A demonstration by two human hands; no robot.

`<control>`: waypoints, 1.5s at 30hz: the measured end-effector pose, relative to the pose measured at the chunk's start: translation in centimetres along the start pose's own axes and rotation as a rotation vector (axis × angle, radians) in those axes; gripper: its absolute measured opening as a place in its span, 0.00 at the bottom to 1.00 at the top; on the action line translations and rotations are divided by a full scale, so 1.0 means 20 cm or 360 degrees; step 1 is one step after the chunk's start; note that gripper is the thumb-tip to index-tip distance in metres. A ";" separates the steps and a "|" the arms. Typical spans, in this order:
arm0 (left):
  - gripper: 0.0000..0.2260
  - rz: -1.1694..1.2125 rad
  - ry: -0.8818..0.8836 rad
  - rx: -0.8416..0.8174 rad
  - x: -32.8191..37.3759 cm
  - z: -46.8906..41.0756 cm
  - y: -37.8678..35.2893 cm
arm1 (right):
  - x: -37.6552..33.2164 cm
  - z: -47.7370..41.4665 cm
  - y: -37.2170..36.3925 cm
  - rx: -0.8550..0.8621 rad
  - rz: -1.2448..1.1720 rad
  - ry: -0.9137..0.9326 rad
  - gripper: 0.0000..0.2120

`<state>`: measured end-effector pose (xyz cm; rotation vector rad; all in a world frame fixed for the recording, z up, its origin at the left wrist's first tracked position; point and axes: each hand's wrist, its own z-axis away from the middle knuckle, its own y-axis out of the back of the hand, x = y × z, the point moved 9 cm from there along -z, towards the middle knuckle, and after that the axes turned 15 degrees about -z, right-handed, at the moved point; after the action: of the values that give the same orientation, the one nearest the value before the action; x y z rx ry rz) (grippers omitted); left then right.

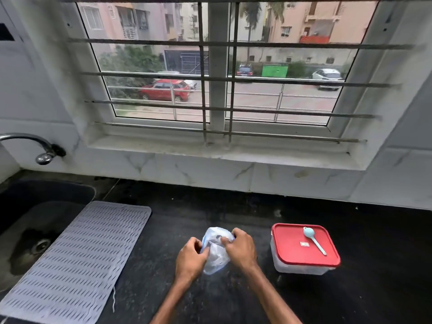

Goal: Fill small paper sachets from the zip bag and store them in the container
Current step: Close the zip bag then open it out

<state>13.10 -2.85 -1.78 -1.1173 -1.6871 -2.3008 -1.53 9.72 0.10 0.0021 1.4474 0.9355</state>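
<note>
A clear zip bag (216, 256) with a blue seal strip lies on the black counter (233, 211), held between both hands. My left hand (190, 256) pinches its left edge near the seal. My right hand (240, 247) grips its top right edge with curled fingers. Something dark shows inside the bag; I cannot tell what. To the right stands a translucent container (301, 268) with a red lid (292, 251) shut on it. A light blue spoon (314, 240) lies on the lid. No paper sachets are visible.
A grey ribbed drying mat (77, 258) lies at the left, partly over the dark sink (28, 242) with its tap (42, 150). A barred window (217, 66) and white tiled wall stand behind the counter.
</note>
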 end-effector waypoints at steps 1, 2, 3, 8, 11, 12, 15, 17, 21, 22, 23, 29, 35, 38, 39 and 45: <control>0.14 0.0033 0.0033 0.0011 0.00 0.00 0.00 | 0.00 0.00 -0.03 -0.0180 -0.0245 -0.0023 0.12; 0.14 0.0091 0.0074 0.0053 0.00 -0.01 0.01 | 0.01 0.02 -0.05 -0.0369 -0.0460 -0.0073 0.13; 0.15 0.0146 0.0119 0.0104 0.01 0.00 0.03 | 0.01 0.03 -0.06 -0.0477 -0.0538 -0.0090 0.13; 0.17 0.0330 0.0162 0.0184 0.07 0.06 0.05 | 0.00 0.02 0.18 0.0243 0.0188 0.0183 0.06; 0.14 0.0136 0.0027 0.0132 0.12 0.14 0.03 | -0.06 0.00 0.29 0.0463 0.0358 0.0288 0.10; 0.13 -0.0031 -0.0071 0.0096 0.15 0.16 0.02 | -0.09 0.00 0.29 0.0455 0.0342 0.0348 0.10; 0.20 -0.0358 -0.0268 0.0137 0.24 0.20 0.03 | -0.20 0.02 0.26 0.0313 0.0424 0.0608 0.08; 0.20 -0.0374 -0.0351 0.0309 0.30 0.21 0.08 | -0.23 0.02 0.22 0.0157 0.0514 0.0695 0.08; 0.20 -0.0611 -0.0534 0.0473 0.40 0.20 0.12 | -0.19 -0.02 0.20 -0.0107 0.0359 0.0623 0.04; 0.23 -0.0740 -0.0568 0.0432 0.42 0.19 0.11 | -0.17 -0.03 0.19 -0.0284 0.0184 0.0533 0.05; 0.24 -0.0895 -0.0603 0.0391 0.43 0.18 0.09 | -0.14 -0.02 0.16 -0.0529 -0.0086 0.0426 0.08; 0.15 -0.1279 -0.0426 0.0155 0.47 0.19 0.06 | -0.15 -0.10 0.37 0.0005 -0.0061 0.0684 0.15; 0.17 -0.1189 -0.0539 0.0148 0.58 0.28 -0.07 | -0.26 0.02 0.38 0.0377 0.0485 0.0954 0.22; 0.10 -0.0883 -0.0360 0.0120 0.53 0.22 -0.01 | -0.36 0.24 0.40 0.0070 0.0217 0.1331 0.16; 0.07 -0.0739 -0.0322 0.0147 0.52 0.21 0.02 | -0.36 0.29 0.39 -0.0055 0.0192 0.1380 0.12; 0.10 -0.0101 -0.0525 -0.0012 0.63 0.26 0.02 | -0.21 0.13 0.20 -0.0598 0.0037 0.0814 0.13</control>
<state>6.56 5.75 6.65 -1.5380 -1.8432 -2.2585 -0.96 11.44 6.21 -0.5324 1.7112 1.2757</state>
